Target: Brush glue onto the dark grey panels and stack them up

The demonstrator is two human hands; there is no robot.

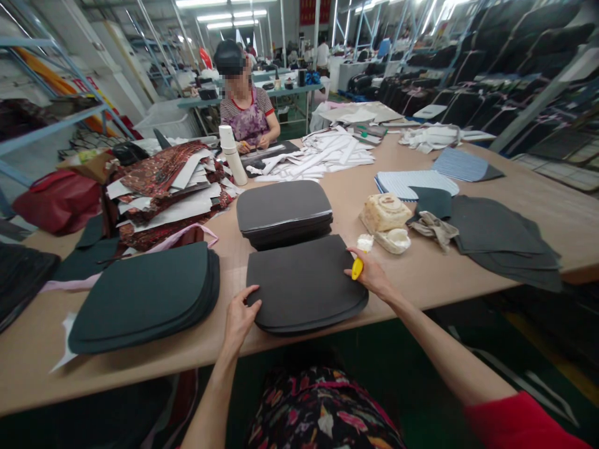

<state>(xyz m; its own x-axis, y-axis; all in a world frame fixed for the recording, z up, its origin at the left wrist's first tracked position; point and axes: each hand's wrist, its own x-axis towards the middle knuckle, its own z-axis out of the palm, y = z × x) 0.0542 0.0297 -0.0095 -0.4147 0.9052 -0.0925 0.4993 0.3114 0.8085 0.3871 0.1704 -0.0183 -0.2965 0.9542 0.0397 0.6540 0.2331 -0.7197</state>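
Note:
A small stack of dark grey cut panels [304,284] lies at the near edge of the wooden table [421,274]. My left hand [239,318] rests on the stack's left edge, thumb on top and fingers curled at the rim. My right hand [370,272] sits at the stack's right edge, closed around a yellow-handled tool [357,267]. A taller stack of the same panels [284,212] stands just behind. Another broad dark pile [145,296] lies to the left.
A cream sponge block [384,212] and a small dish [394,240] sit right of the stacks, with dark fabric sheets [496,234] beyond. Patterned red pieces [163,187] and a white bottle [233,154] are at back left. A seated person [246,106] works across the table among white strips [322,156].

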